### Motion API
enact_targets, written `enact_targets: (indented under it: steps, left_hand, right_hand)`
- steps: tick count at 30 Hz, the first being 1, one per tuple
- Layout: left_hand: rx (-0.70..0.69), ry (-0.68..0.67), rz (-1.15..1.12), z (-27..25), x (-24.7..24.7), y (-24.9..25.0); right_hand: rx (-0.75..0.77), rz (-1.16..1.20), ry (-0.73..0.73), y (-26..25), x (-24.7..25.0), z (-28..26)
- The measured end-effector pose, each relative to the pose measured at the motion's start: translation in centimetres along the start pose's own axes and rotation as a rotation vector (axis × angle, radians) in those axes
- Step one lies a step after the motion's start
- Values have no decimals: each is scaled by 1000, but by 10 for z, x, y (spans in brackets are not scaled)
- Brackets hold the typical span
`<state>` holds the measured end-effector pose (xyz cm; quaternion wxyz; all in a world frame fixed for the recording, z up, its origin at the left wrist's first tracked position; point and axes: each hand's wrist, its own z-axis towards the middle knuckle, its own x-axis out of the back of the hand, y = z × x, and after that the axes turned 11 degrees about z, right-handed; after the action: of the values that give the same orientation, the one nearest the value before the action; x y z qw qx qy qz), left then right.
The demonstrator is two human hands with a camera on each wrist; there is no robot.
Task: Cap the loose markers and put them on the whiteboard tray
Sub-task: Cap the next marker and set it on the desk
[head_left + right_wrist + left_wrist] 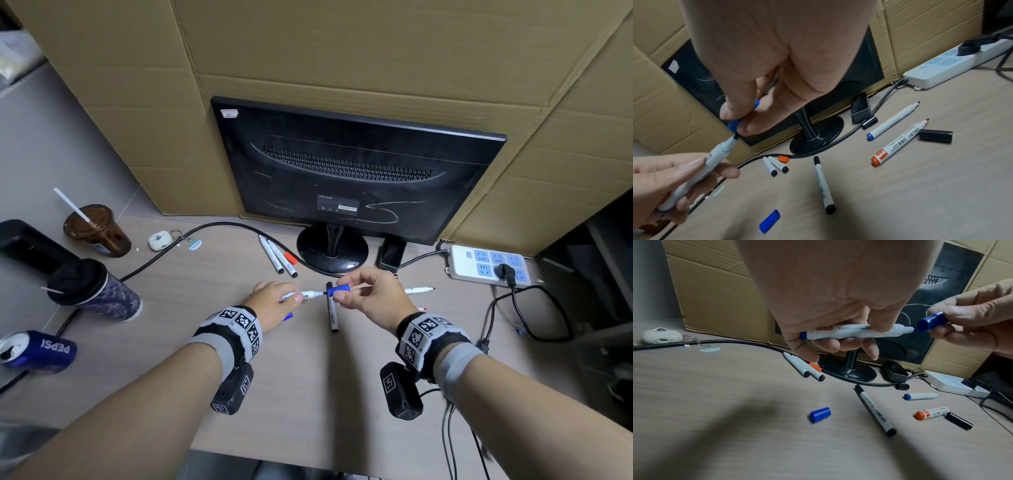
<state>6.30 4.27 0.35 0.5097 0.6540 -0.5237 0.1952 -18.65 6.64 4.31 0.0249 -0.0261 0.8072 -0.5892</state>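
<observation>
My left hand [274,301] grips a white marker with a blue end [855,331], held level above the desk. My right hand [363,294] pinches a blue cap [932,322] right at the marker's bare tip [735,137]; the tip sits at the cap's mouth. On the desk lie a capped black marker [875,410], a second blue cap [820,414], an uncapped blue-ended marker [892,121], an uncapped red marker [900,141], two black caps [935,136] [869,122], two thin white markers [277,255] and an orange cap [290,257].
A black monitor [356,171] on a round stand [332,253] stands behind the hands against cardboard [308,51]. A black eraser [392,253] and white power strip [489,265] lie right. A thick cable [212,228], two cups [94,291] and a Pepsi can [37,349] sit left.
</observation>
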Motion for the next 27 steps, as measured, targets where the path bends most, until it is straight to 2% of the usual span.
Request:
enact_targets:
  steps: [10, 16, 27]
  left_hand:
    - [-58, 0, -29, 3, 0, 15]
    - [-6, -35, -51, 6, 1, 22]
    - [-89, -55, -85, 6, 9, 31]
  right_hand:
    - [-3, -80, -11, 4, -5, 3]
    - [-45, -32, -20, 1, -5, 2]
    - [-78, -28, -31, -10, -4, 7]
